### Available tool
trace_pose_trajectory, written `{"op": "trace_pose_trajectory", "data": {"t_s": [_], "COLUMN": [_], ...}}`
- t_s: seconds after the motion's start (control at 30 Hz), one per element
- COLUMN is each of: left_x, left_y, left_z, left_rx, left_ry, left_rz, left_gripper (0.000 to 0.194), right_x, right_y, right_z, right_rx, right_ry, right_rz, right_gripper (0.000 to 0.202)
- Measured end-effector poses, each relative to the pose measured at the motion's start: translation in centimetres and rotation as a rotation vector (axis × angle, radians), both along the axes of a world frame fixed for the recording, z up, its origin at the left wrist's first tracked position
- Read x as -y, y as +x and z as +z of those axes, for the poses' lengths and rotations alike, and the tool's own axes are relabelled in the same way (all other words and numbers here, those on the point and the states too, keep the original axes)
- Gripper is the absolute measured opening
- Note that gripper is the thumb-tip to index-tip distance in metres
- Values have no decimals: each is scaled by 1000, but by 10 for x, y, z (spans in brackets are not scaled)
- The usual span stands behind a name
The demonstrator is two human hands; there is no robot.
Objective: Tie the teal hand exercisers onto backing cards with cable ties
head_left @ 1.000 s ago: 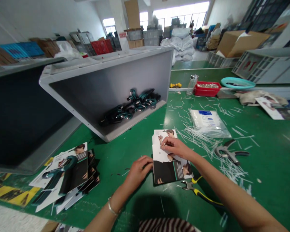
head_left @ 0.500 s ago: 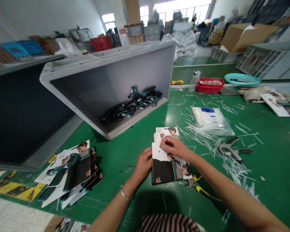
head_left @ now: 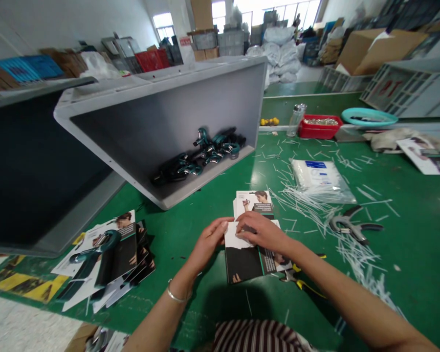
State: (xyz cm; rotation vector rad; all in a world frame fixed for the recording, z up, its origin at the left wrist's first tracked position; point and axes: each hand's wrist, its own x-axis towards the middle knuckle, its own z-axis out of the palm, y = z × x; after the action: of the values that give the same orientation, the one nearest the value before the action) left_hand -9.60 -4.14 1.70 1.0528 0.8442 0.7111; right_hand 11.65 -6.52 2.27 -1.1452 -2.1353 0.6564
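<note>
A printed packaging card (head_left: 242,264), white above and black below, lies on the green table in front of me, overlapping other cards (head_left: 255,198). My left hand (head_left: 209,240) pinches its upper left edge between thumb and fingers. Over its white part, my right hand (head_left: 258,231) has its fingers bent and pressed together; whatever they hold is hidden. Yellow-and-black pliers (head_left: 297,279) lie partly under my right forearm. To the left, a teal-and-black hand grip exerciser (head_left: 99,254) rests on a pile of similar cards (head_left: 126,244).
A tilted grey crate (head_left: 124,142) holds several teal-and-black exercisers (head_left: 209,151). On the right are a bag of white zip ties (head_left: 320,178), loose ties (head_left: 308,205) and grey-handled pliers (head_left: 352,226). Farther back stand a red tray (head_left: 319,128), a glass bottle (head_left: 296,121) and a turquoise basin (head_left: 368,117).
My left hand has slid up to the card's upper left edge. My right fingers have shifted slightly left and down, covering the hole seen before. The top card has moved slightly left and down.
</note>
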Motion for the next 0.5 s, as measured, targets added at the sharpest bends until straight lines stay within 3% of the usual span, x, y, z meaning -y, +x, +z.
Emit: {"op": "trace_pose_trajectory", "data": {"t_s": [0.1, 0.2, 0.5], "left_x": [0, -1, 13], "left_y": [6, 10, 21], "left_z": [-2, -6, -18], "left_rx": [-107, -137, -115], "left_ry": [49, 89, 194], "left_rz": [38, 86, 342], "left_gripper": [45, 42, 33], "right_x": [3, 7, 19], "right_y": [-6, -13, -9], "right_z": [-2, 0, 23], "right_rx": [73, 167, 234], "right_ry": [27, 106, 270], "right_rz": [-50, -98, -124], "right_gripper": [20, 13, 13]}}
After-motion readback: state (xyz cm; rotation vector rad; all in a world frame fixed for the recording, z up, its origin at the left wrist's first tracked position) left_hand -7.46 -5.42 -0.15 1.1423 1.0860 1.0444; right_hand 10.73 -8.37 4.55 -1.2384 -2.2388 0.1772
